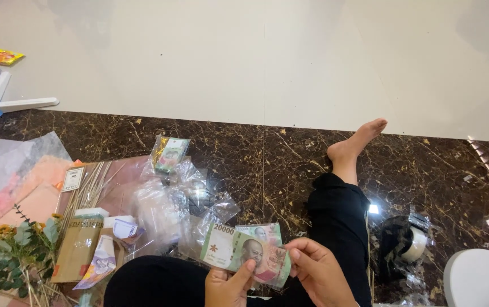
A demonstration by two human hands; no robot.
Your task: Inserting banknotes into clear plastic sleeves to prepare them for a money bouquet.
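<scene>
I sit on the floor and hold green banknotes (238, 250) fanned out in front of me, above my black-trousered leg (338, 219). My left hand (228, 287) pinches the lower edge of the front note with thumb on top. My right hand (318, 270) grips the right end of the notes; a second green note peeks out behind the first. My bare foot (353, 145) stretches out on the dark marble floor.
Clear plastic sleeves (170, 207) and a wrapped bundle of notes (169, 153) lie on the floor to the left. Further left are thin sticks (88, 187), a brown box (79, 244), artificial flowers (17, 250) and tissue paper (11, 165). A tape roll (413, 244) lies right.
</scene>
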